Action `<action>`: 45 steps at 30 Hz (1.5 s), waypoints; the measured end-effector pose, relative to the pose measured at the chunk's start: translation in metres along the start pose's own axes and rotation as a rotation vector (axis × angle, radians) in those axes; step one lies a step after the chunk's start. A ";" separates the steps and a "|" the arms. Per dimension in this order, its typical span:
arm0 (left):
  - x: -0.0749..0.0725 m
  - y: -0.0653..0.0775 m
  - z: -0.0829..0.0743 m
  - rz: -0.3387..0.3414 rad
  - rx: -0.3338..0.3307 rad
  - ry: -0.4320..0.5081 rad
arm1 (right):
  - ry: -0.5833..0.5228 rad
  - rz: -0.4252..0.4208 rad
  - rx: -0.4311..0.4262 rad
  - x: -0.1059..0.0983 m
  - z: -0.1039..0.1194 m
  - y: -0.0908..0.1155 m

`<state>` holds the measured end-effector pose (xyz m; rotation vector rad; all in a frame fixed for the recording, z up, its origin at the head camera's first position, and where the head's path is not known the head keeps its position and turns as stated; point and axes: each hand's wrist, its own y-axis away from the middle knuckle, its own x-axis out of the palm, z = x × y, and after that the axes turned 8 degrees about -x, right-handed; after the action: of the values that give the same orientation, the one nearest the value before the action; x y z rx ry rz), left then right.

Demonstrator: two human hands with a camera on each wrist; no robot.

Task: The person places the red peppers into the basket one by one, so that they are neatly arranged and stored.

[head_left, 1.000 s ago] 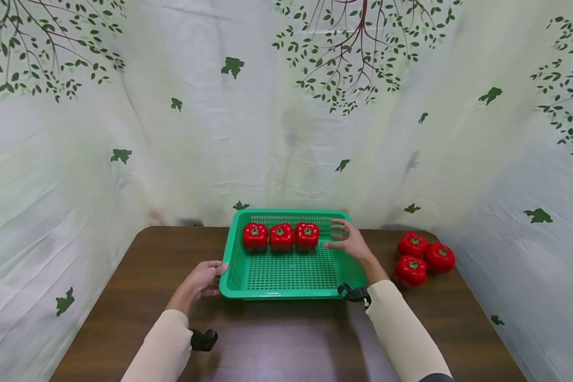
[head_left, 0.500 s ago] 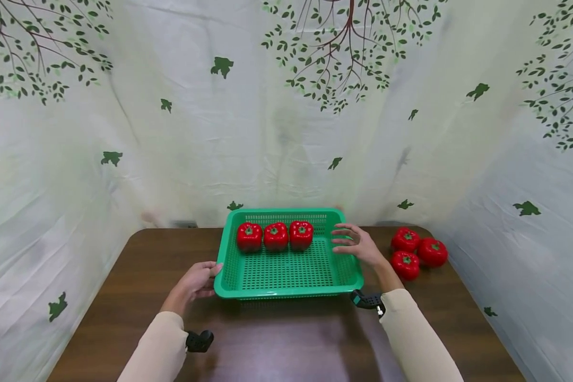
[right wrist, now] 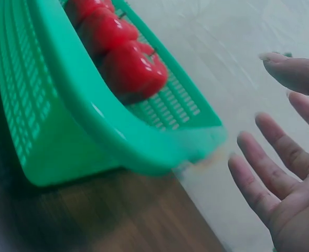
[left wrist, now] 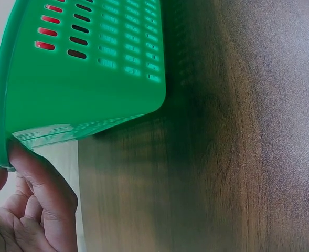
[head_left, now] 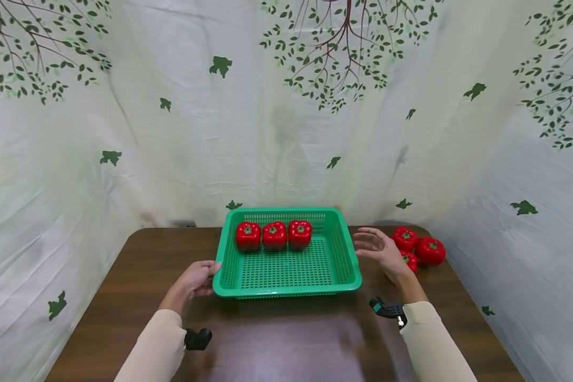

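A green plastic basket point(head_left: 286, 291) with slotted walls sits on the table, holding three red bell peppers point(head_left: 274, 235) in a row along its back side. My left hand point(head_left: 193, 284) pinches the basket's left rim; in the left wrist view the thumb and a finger point(left wrist: 44, 181) close on the rim's edge. My right hand point(head_left: 381, 253) is off the basket's right side, fingers spread, holding nothing. Three more red bell peppers point(head_left: 430, 251) are clustered on the table just beyond it, one partly hidden behind that hand. In the right wrist view the basket rim point(right wrist: 99, 121) lies beside the spread fingers point(right wrist: 272, 178).
A dark brown wooden table point(head_left: 286, 345) carries everything. Close behind its far edge hangs a pale curtain point(head_left: 267, 132) printed with leaves and branches, which also runs along both sides. Each wrist wears a black camera strap point(head_left: 387, 307).
My right hand has moved right, from over the basket's inside to outside its right rim, near the loose peppers. My left hand keeps hold of the rim. The view has shifted slightly.
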<state>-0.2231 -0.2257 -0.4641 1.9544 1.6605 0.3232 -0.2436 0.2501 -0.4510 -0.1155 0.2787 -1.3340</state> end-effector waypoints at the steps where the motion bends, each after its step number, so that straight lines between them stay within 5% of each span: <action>1: 0.000 0.000 0.000 0.003 0.003 -0.004 | 0.003 -0.008 -0.004 -0.004 0.000 0.003; 23: -0.002 0.005 0.000 0.002 0.013 -0.013 | 0.010 -0.254 -0.169 -0.060 -0.008 0.044; 33: -0.003 0.007 0.000 -0.005 -0.010 -0.014 | 0.265 -0.416 0.044 -0.071 -0.023 0.055; 45: -0.001 0.002 -0.001 0.007 -0.003 0.000 | 0.246 -0.451 0.204 -0.073 -0.044 0.060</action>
<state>-0.2221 -0.2263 -0.4617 1.9582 1.6531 0.3285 -0.2142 0.3388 -0.4983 0.1690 0.3347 -1.8210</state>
